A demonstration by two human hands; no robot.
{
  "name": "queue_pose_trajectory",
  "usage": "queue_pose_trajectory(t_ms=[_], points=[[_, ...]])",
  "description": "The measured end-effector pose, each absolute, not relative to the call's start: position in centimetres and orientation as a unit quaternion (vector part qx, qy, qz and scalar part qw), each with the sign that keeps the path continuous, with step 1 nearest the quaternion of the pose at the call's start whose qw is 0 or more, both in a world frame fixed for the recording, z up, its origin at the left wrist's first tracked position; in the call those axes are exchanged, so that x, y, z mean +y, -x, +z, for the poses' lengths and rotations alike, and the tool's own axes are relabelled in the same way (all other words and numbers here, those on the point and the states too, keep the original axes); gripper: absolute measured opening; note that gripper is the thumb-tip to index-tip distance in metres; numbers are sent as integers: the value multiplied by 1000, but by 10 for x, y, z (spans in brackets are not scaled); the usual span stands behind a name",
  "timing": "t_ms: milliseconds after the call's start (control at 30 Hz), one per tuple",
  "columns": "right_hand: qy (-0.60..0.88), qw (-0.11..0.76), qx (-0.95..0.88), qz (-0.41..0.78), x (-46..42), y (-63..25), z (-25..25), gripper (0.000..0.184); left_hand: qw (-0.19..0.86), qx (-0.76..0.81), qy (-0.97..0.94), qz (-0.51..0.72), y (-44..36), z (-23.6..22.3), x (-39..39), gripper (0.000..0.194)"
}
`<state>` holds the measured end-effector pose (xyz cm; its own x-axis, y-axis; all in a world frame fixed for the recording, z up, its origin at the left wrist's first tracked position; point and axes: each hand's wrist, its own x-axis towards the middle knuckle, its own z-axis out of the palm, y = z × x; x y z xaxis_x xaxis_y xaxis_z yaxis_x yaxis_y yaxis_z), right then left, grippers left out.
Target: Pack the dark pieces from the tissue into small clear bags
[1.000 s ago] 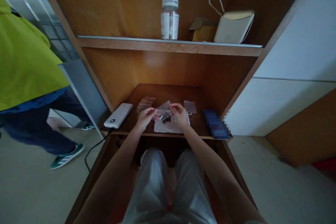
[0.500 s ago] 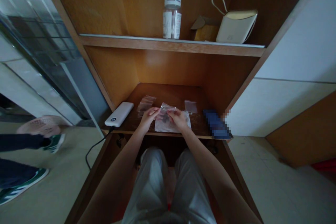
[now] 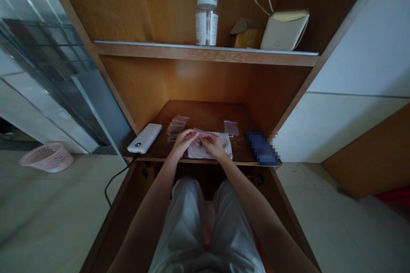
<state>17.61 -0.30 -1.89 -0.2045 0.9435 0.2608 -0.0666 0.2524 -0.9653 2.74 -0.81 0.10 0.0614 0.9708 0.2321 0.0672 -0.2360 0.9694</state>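
A: Where is the bag [image 3: 200, 131]?
B: Over the far part of the white sheet [image 3: 196, 152], between left hand [image 3: 182, 142] and right hand [image 3: 213, 144].
A: And the fingers?
B: The left's thumb and fingertips pinch the bag's left edge; the right's, curled closed, pinch it too.
A: What surrounds the sheet?
B: Beyond it leftward, stacked packets [image 3: 177, 126]; beyond it rightward, a lone packet [image 3: 231, 127]; well left, a white device [image 3: 144, 137].

Bags [image 3: 177, 126] behind left hand [image 3: 184, 141]; bottle [image 3: 206, 21] above
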Motion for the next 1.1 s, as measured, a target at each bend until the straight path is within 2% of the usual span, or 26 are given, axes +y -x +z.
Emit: queue_pose_trajectory(t_ms=[333,1100], points=[[374,538,-559,509,-6,-177,-15,34,478,432,-545,537,-25,-1,-19,32],[386,550,-571,473,-9,-180,-13,25,452,435,-566,535,-23,-10,-17,30]])
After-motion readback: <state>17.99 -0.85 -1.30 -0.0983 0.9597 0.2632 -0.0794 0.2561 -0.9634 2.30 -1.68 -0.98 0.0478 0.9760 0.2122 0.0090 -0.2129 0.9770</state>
